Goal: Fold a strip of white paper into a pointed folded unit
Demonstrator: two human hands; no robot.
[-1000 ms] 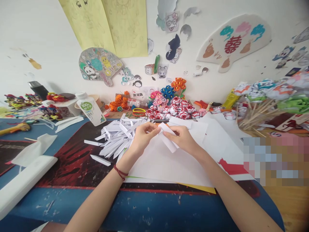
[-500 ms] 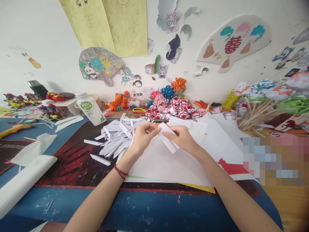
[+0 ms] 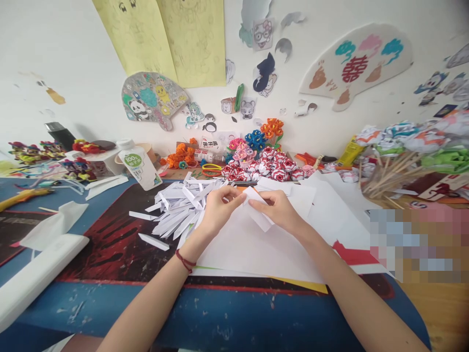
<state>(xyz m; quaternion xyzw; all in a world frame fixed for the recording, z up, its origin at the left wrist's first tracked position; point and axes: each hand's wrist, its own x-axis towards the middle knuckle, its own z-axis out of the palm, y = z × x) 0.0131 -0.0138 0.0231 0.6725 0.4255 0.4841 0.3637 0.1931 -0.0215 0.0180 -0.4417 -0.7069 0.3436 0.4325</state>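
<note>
A small folded strip of white paper (image 3: 262,220) is held between my two hands, above large white sheets (image 3: 252,254) on the table. My left hand (image 3: 222,208) pinches its upper left edge between thumb and fingers. From the other side, my right hand (image 3: 276,208) grips the strip, thumb on top and fingers partly hidden behind. A pile of folded white paper strips (image 3: 176,208) lies just left of my left hand. One loose strip (image 3: 154,241) rests apart from the pile on the dark mat (image 3: 110,244).
A white bottle (image 3: 139,164) stands behind the pile. Red-and-white paper flowers (image 3: 273,166) line the wall side. At right are paper flowers on sticks (image 3: 388,171) and a red paper piece (image 3: 353,255). A long white box (image 3: 44,278) lies at left.
The paper strip tilts slightly differently between my fingers, and its upper part looks more raised. Both hands stay in nearly the same place; the whole view has shifted a little.
</note>
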